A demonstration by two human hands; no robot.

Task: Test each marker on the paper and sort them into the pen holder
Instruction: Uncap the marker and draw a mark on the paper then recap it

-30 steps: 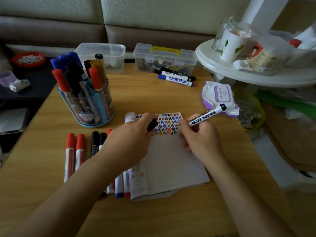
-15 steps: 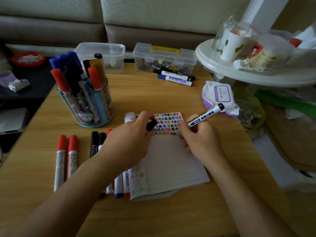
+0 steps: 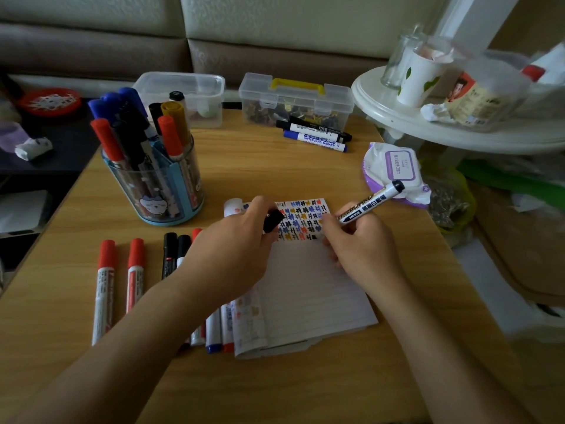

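on the table (image 3: 275, 166) we see the paper (image 3: 308, 286), its top strip crowded with coloured test marks, and left of it the pen holder (image 3: 159, 185) already packed with markers, so we judge much is done. a row of loose markers (image 3: 104, 286) beside the paper and two more markers (image 3: 315, 136) at the far edge look untested. the right hand (image 3: 363, 243) grips the black marker (image 3: 370, 201), writing end at the marks; the left hand (image 3: 232, 249) pinches its cap (image 3: 273, 220)

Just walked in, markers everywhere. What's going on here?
A person is mid-test: the right hand grips a black whiteboard marker, angled down at the scribbled top of the paper, while the left hand pinches a black cap. The pen holder stands packed, and loose markers lie in a row left of the paper.
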